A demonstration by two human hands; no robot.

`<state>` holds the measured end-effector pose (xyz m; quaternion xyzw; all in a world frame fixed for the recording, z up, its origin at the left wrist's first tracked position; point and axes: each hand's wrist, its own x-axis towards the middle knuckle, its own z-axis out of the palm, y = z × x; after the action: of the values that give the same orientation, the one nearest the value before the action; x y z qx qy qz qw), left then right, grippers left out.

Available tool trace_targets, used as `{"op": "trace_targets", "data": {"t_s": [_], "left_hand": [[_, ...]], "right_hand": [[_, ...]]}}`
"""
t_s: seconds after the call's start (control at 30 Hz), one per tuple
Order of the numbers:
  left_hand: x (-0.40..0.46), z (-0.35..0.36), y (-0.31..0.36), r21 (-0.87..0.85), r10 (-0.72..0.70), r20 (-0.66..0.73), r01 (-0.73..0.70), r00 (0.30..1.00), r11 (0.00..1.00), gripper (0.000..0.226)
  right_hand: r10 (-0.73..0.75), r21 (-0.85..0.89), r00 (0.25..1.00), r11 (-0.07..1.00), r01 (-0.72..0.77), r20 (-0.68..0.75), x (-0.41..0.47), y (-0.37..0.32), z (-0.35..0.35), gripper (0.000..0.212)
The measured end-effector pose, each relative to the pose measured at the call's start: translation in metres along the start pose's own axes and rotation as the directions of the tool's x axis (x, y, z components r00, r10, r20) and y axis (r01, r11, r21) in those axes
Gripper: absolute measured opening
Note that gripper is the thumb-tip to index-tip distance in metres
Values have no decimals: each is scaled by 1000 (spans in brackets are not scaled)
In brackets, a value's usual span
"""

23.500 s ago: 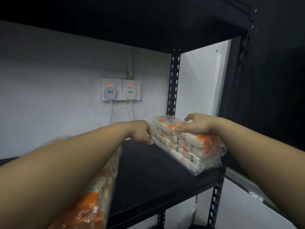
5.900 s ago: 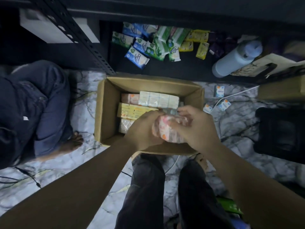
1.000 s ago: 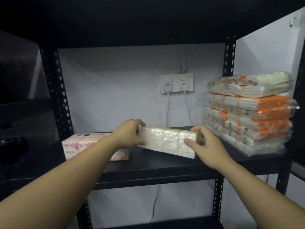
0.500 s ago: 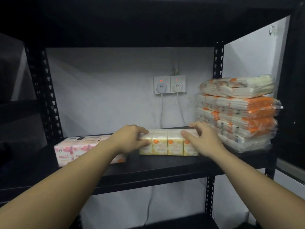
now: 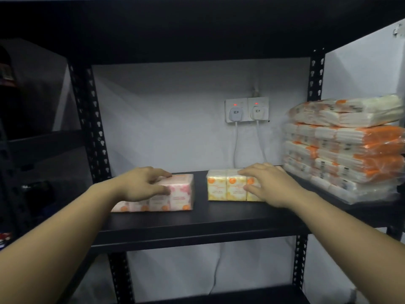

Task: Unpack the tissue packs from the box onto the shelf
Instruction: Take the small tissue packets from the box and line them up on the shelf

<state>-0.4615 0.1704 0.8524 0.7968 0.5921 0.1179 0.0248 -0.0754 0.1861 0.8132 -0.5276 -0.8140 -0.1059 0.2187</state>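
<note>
A yellow tissue pack (image 5: pixel 226 188) stands on the black shelf (image 5: pixel 197 220), near the middle. My right hand (image 5: pixel 266 183) grips its right end, fingers on top and thumb on the front. To its left, apart from it, lies a pink tissue pack (image 5: pixel 177 194). My left hand (image 5: pixel 142 183) grips that pack, fingers over the top and thumb on the front face. A tall stack of orange-and-white tissue packs (image 5: pixel 344 154) fills the right end of the shelf. The box is out of view.
Two wall sockets (image 5: pixel 246 109) with plugs and hanging white cables sit behind the shelf. Black perforated uprights (image 5: pixel 92 132) frame the bay, and a shelf board (image 5: pixel 197 29) runs overhead. Dark shelving stands at the left.
The yellow pack now rests on the shelf under my right hand. My left hand has left it and moved left onto the pink pack.
</note>
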Motion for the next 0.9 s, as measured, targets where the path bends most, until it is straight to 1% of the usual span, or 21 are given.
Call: {"op": "trace_targets", "data": {"t_s": [0.1, 0.17, 0.23, 0.3, 0.33, 0.43, 0.53, 0.6, 0.67, 0.7, 0.73, 0.8, 0.83, 0.87, 0.9], "left_hand": [[-15, 4, -17, -26, 16, -77, -18, 997, 1000, 56], [-19, 3, -24, -9, 9, -86, -9, 996, 1000, 59], [-19, 0, -26, 52, 6, -67, -3, 998, 999, 75], [-17, -2, -25, 109, 5, -53, 0, 999, 994, 96], [-15, -2, -23, 113, 6, -48, 0, 999, 994, 99], [-13, -1, -22, 63, 24, -62, -20, 998, 998, 86], [-20, -1, -28, -30, 33, -137, -37, 990, 999, 78], [-26, -2, -33, -114, 38, -226, -65, 973, 991, 73], [-30, -4, -31, -234, 39, -317, -118, 947, 965, 68], [-32, -4, -27, -322, 34, -351, -155, 936, 934, 64], [-33, -4, -20, -421, 24, -368, -189, 930, 887, 58], [-36, -4, -7, -585, -28, -352, -196, 936, 787, 47], [-36, -3, -2, -631, -55, -333, -179, 941, 755, 42], [-37, -3, 1, -659, -72, -319, -167, 945, 733, 38], [-38, -5, 3, -683, -79, -313, -166, 947, 712, 36]], "right_hand": [[45, 10, 998, 999, -46, 43, 11, 3, -3, 50], [62, 20, 996, 998, -64, 56, 19, -11, 2, 55], [34, 54, 999, 998, -34, 10, 24, -35, 10, 58], [-25, 107, 996, 994, 35, -86, 27, -65, 19, 56], [-52, 139, 992, 988, 69, -119, 28, -80, 22, 55], [-94, 217, 985, 968, 124, -144, 32, -113, 31, 60], [-23, 360, 983, 929, 88, -181, 34, -129, 38, 71], [76, 487, 973, 873, 40, -217, 36, -136, 41, 82], [168, 651, 965, 759, 4, -201, 38, -144, 43, 91], [174, 728, 970, 686, 4, -168, 40, -149, 44, 93], [149, 791, 979, 611, 18, -138, 43, -155, 44, 95], [101, 877, 988, 477, 59, -121, 52, -166, 43, 98], [103, 899, 985, 430, 83, -140, 57, -170, 41, 97], [118, 908, 978, 404, 112, -173, 62, -172, 36, 96], [130, 906, 970, 400, 137, -204, 67, -173, 30, 97]]}}
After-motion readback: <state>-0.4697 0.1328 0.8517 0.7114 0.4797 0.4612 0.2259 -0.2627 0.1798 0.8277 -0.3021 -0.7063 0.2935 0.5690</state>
